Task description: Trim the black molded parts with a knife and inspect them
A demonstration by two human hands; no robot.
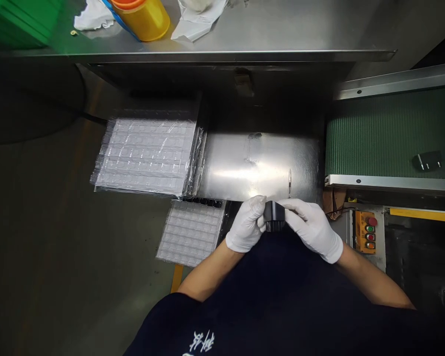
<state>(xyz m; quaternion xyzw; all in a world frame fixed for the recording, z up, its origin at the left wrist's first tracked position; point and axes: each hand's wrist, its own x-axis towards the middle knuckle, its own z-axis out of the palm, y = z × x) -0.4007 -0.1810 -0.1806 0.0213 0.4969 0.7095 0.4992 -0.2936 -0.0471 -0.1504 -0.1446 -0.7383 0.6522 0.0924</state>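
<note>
Between my two white-gloved hands is a small, glossy black plastic part (274, 213), held close in front of my body. My left hand (245, 225) grips its left side with the fingers closed. On the opposite side, the fingers of my right hand (312, 228) are closed on the right edge of the same part. Just beyond my hands, a slim pen-like metal tool (289, 184) lies on the shiny metal plate (244, 165). A similar-looking dark part (428, 160) rests on the green conveyor belt (378, 131) to the right.
Stacked clear plastic trays (144, 155) stand at the left, with a lower tray stack (193, 232) nearer me. A metal shelf (300, 29) crosses the back, bearing a yellow container (150, 22) and a green bin (20, 22). An orange button box (365, 232) sits below the conveyor.
</note>
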